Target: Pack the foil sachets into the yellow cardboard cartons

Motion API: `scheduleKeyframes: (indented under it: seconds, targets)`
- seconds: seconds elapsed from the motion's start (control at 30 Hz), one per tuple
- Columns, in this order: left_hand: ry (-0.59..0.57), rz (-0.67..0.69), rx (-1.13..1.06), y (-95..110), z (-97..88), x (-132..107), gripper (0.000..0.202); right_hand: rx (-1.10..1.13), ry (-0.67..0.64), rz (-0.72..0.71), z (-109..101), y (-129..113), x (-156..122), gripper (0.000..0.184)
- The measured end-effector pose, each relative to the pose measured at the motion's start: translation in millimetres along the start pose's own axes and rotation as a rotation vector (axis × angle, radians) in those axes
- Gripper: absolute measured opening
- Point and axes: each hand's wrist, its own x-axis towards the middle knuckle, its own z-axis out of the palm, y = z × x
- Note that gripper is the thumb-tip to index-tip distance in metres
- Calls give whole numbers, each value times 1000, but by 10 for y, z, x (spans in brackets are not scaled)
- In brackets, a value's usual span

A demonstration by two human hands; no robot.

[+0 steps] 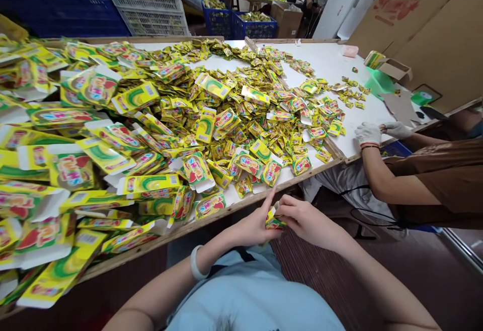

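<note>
Landmark: the bench [362, 104], white top, wooden rim.

Far left of the bench we see flat unfolded cartons [71, 170], yellow-green with red print, stacked loosely and overlapping, some hanging over the near rim.

Middle of the bench: a big heap of small yellow sachets [234, 119], mixed in with more cartons, spreading toward the far edge.

Just off the near rim of the bench, below the heap, our left hand [253, 225] and right hand [307, 223] meet. Both pinch one small yellow packet [273, 219] between fingertips, held in the air, not touching the bench. Left hand: index finger raised, thumb and other fingers narrowed on the packet; a pale bangle [196, 265] on that wrist. Right hand: fingers curled tight on the packet's right side. Whether it is a sachet or a folded small box we cannot tell.

Right part of the bench: sachets thin out to scattered bits, bare white top. At the right rim a co-worker's gloved hands [377, 132] are close together, brown sleeve behind. On the far right corner of the bench, an open cardboard box [392, 69] beside a green scoop-like thing [377, 83].

Beyond the far edge of the bench: blue crates [252, 25] with more yellow packs.
</note>
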Motion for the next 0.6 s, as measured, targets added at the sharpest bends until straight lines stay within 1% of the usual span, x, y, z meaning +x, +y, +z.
scheduleKeyframes:
  seconds: [0.07, 0.13, 0.2, 0.23, 0.27, 0.3, 0.33, 0.43, 0.47, 0.5, 0.53, 0.57, 0.6]
  targets:
    - [-21, -9, -9, -17, -5, -8, 109, 44, -20, 5, -22, -11, -1, 15]
    - [-4, -4, -2, -23, -31, -23, 109, 108, 34, 33, -16, 19, -18, 15]
    - [-9, -5, 25, -12, -57, -41, 108, 109, 104, 65, 18, 75, -52, 11]
    - [-27, -9, 42, -2, -64, -49, 108, 94, 121, 70, 40, 102, -74, 12]
    - [-51, -13, 56, 8, -63, -54, 109, 86, 113, 68, 61, 125, -97, 18]
    - [-74, -15, 64, 19, -55, -57, 110, 99, 75, 64, 80, 141, -120, 25]
    - [-88, -15, 69, 27, -39, -56, 111, 139, 6, 70, 95, 152, -142, 30]
    - [-105, -27, 92, 22, 32, -34, 112, 355, -301, 154, 137, 181, -182, 40]
    - [-103, -36, 108, 7, 54, -21, 112, 403, -357, 165, 155, 198, -181, 41]
    - [-93, -36, 130, -15, 67, -9, 110, 412, -356, 156, 171, 222, -173, 40]
    - [-66, -19, 157, -45, 69, 4, 108, 379, -298, 129, 178, 254, -157, 38]
    - [-20, 17, 192, -80, 55, 14, 104, 312, -192, 94, 166, 296, -137, 34]
    - [51, 65, 238, -121, 23, 20, 98, 222, -58, 64, 124, 349, -115, 31]
